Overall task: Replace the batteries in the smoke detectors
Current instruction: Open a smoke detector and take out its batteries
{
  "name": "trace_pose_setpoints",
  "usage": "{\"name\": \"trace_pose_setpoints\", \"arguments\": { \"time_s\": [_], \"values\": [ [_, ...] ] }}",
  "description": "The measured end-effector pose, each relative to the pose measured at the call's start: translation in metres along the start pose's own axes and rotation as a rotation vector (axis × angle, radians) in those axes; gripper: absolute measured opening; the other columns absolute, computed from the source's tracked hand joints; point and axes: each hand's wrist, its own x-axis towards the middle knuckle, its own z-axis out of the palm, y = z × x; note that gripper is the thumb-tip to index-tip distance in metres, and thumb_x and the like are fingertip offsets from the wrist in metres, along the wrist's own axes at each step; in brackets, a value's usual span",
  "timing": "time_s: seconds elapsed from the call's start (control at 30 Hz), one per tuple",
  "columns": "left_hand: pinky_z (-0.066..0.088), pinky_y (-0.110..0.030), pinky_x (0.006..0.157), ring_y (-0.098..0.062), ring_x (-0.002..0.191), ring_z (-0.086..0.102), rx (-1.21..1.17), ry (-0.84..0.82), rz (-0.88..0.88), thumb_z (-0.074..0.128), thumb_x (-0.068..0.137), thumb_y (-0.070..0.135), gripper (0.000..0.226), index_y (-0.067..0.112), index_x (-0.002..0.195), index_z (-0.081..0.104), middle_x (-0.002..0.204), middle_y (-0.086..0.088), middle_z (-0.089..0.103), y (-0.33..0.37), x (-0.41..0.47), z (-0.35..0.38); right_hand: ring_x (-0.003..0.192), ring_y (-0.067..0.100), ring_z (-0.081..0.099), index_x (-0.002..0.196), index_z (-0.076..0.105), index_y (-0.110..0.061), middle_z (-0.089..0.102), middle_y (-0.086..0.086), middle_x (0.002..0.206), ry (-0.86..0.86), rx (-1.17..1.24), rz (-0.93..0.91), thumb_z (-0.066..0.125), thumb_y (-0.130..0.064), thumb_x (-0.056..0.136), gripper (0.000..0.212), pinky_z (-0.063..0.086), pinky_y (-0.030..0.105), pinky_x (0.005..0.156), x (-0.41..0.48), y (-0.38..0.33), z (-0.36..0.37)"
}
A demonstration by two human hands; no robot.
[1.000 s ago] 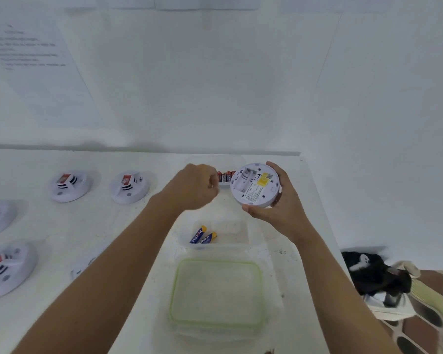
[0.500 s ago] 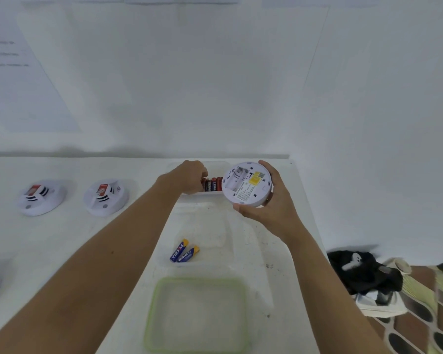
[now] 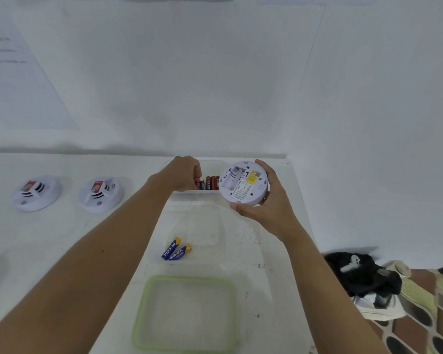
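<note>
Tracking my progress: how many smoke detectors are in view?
3: held detector in the right hand; far-left detector and the detector beside it on the table. Others may sit off frame.

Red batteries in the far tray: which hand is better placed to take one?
Left. The left hand pinches one of the red batteries; the right hand is occupied holding the open smoke detector.

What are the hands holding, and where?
The right hand grips the smoke detector round its rim; the left hand seems to pinch a battery by its end.

Matt plastic detector point(image 3: 243, 183), glossy batteries point(image 3: 211, 182) (foil-wrapped)
</note>
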Motion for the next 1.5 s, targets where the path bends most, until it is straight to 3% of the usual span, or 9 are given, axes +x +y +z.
{"name": "trace_pose_setpoints", "arguments": {
  "time_s": [0.17,0.33,0.47,0.57,0.7,0.77,0.87,1.03,1.5],
  "values": [
    [0.053,-0.027,0.074,-0.013,0.079,0.066,-0.159,0.087,0.046,0.075,0.073,0.0,0.023,0.019,0.083,0.066,0.085,0.003,0.069,0.001,-0.011,-0.003,0.129,0.005,0.053,0.142,0.042,-0.025,0.054,-0.002,0.14,-0.019,0.029,-0.022,0.089,0.005,0.069,0.092,0.054,0.017,0.086,-0.003,-0.001,0.002],
    [0.043,-0.004,0.063,-0.002,0.076,0.068,-0.332,0.32,0.149,0.069,0.081,0.005,0.013,0.015,0.089,0.066,0.09,0.003,0.07,0.016,-0.037,-0.009,0.128,0.007,0.054,0.134,0.046,-0.036,0.055,-0.003,0.138,-0.021,0.009,-0.047,0.09,0.002,0.068,0.088,0.054,0.028,0.097,-0.005,-0.004,0.012],
    [0.044,-0.005,0.062,0.001,0.071,0.068,-0.562,0.497,0.175,0.072,0.082,0.011,0.013,0.016,0.095,0.07,0.087,0.008,0.071,0.033,-0.062,-0.02,0.129,0.012,0.053,0.133,0.046,-0.038,0.055,0.0,0.138,-0.038,0.022,-0.054,0.091,0.0,0.067,0.089,0.057,0.021,0.083,-0.01,-0.008,0.022],
    [0.047,-0.008,0.064,-0.001,0.077,0.071,-0.61,0.428,0.238,0.075,0.083,0.014,0.016,0.014,0.098,0.071,0.09,0.006,0.074,0.037,-0.077,-0.026,0.13,0.015,0.054,0.135,0.047,-0.037,0.055,-0.001,0.137,-0.036,-0.01,-0.066,0.091,-0.01,0.064,0.088,0.056,0.022,0.087,-0.012,-0.01,0.029],
    [0.052,-0.013,0.071,0.0,0.078,0.07,-0.486,0.355,0.316,0.079,0.081,0.017,0.017,0.015,0.096,0.073,0.088,0.007,0.074,0.031,-0.085,-0.027,0.132,0.017,0.054,0.14,0.046,-0.035,0.055,-0.003,0.139,-0.028,-0.034,-0.058,0.092,-0.02,0.061,0.093,0.056,0.049,0.098,-0.014,-0.017,0.037],
    [0.055,-0.019,0.075,-0.002,0.079,0.07,-0.435,0.353,0.338,0.08,0.079,0.019,0.019,0.016,0.097,0.074,0.091,0.005,0.074,0.027,-0.085,-0.026,0.132,0.018,0.053,0.138,0.047,-0.041,0.056,-0.006,0.139,-0.035,-0.059,-0.075,0.091,-0.022,0.06,0.091,0.054,0.053,0.101,-0.014,-0.02,0.041],
    [0.053,-0.02,0.079,-0.003,0.082,0.067,-0.389,0.324,0.375,0.079,0.08,0.022,0.021,0.017,0.101,0.076,0.095,0.003,0.074,0.02,-0.084,-0.025,0.134,0.018,0.052,0.146,0.042,-0.025,0.055,-0.007,0.142,-0.045,-0.078,-0.062,0.092,-0.021,0.061,0.099,0.049,0.051,0.107,-0.016,-0.02,0.046],
    [0.036,-0.003,0.071,0.007,0.086,0.055,-0.325,0.277,0.432,0.076,0.084,0.029,0.025,0.02,0.108,0.076,0.099,0.007,0.068,0.015,-0.088,-0.025,0.133,0.021,0.053,0.148,0.041,-0.02,0.056,-0.004,0.142,-0.046,-0.08,-0.043,0.093,-0.026,0.061,0.101,0.051,0.051,0.105,-0.02,-0.024,0.05],
    [0.041,-0.005,0.075,-0.001,0.088,0.058,-0.289,0.291,0.517,0.069,0.09,0.026,0.022,0.018,0.109,0.076,0.104,0.005,0.069,0.002,-0.095,-0.011,0.123,0.018,0.061,0.144,0.045,-0.019,0.062,-0.004,0.133,-0.088,-0.076,-0.022,0.094,-0.002,0.062,0.096,0.058,0.032,0.094,-0.024,-0.032,0.048]
  ]
}}
